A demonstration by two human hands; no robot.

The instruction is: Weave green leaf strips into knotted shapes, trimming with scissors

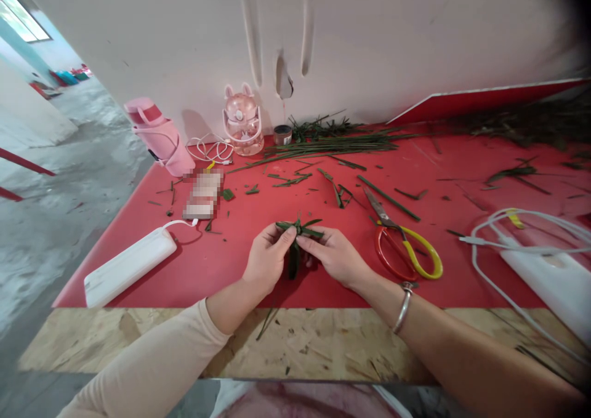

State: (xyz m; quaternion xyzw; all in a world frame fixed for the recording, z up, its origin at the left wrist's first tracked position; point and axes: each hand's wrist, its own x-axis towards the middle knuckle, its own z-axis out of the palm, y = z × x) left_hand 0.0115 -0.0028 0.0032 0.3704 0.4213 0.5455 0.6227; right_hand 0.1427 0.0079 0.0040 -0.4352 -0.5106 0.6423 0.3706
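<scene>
Near the front middle of the red table, my left hand (pixel 271 255) and my right hand (pixel 335 255) pinch a small bundle of green leaves (pixel 293 264) between them. The two thumbs nearly touch at its centre, and leaf strips stick out at both sides and below. To the right of my right hand lie scissors (pixel 392 226) with one red and one yellow handle, blades partly apart. Cut bits of leaf (pixel 332 187) are scattered beyond my hands. Long green stems (pixel 332 147) lie in a pile at the back of the table.
On the red table (pixel 221 289), a white power bank (pixel 132 267) and a phone-like object (pixel 203 193) lie left. Behind stand a pink bottle (pixel 159 138), a clear pink jug (pixel 242 122) and a small tin (pixel 282 135). Another white device (pixel 554 282) with cables lies right.
</scene>
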